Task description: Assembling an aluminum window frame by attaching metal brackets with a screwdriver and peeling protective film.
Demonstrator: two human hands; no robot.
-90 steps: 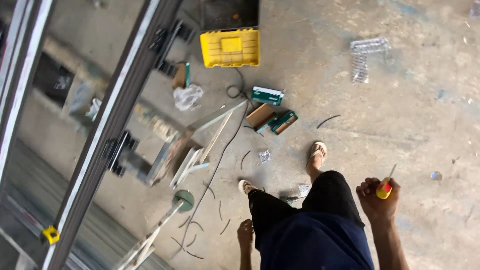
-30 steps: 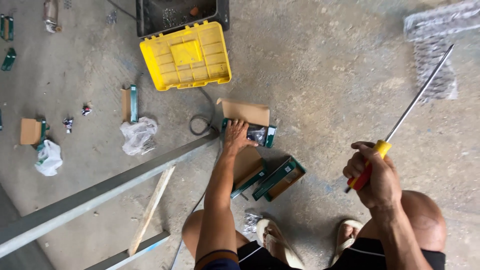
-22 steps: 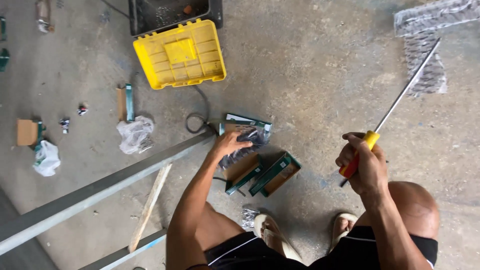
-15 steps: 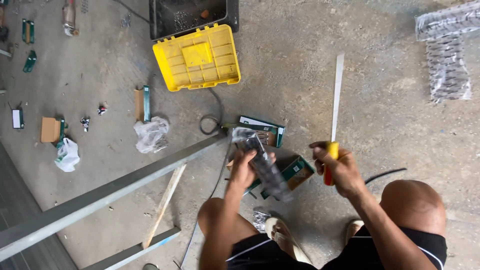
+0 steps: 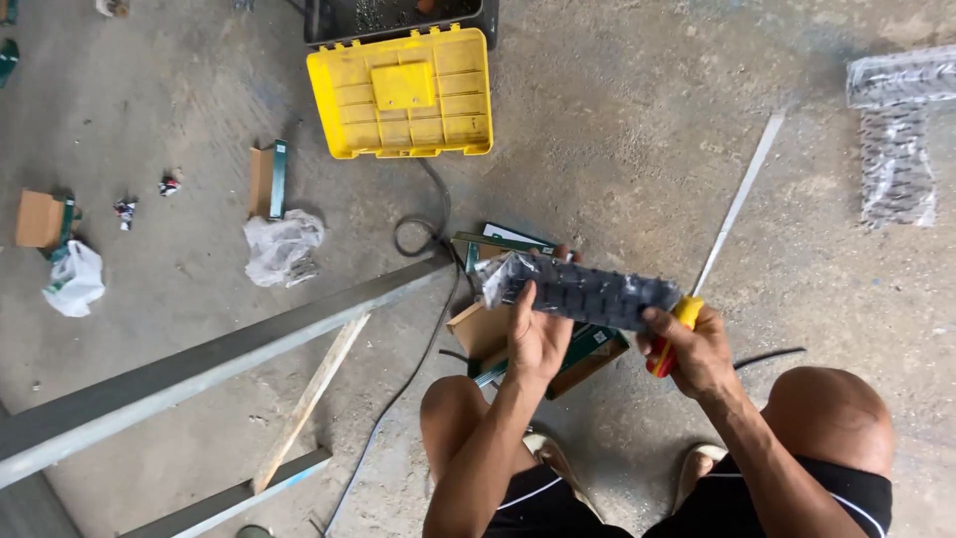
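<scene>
Between both hands, the still-wrapped strip (image 5: 583,292) was gripped: left hand (image 5: 538,339) closed underneath, right hand (image 5: 697,349) pinching its end while also clasping the screwdriver (image 5: 732,209).

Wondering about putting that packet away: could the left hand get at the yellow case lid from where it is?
Probably, once freed: bare floor lies between the left hand and yellow case lid, but it holds the plastic packet.

**Around the crouching worker: clutter on a concrete floor**

Beyond the hands lies an open yellow case (image 5: 400,92). To their left run a grey metal beam (image 5: 219,351) and a wooden slat (image 5: 310,399); farther left sit a crumpled plastic bag (image 5: 282,246) and a cardboard box (image 5: 40,218). Far right lie wrapped parts (image 5: 894,130).
</scene>
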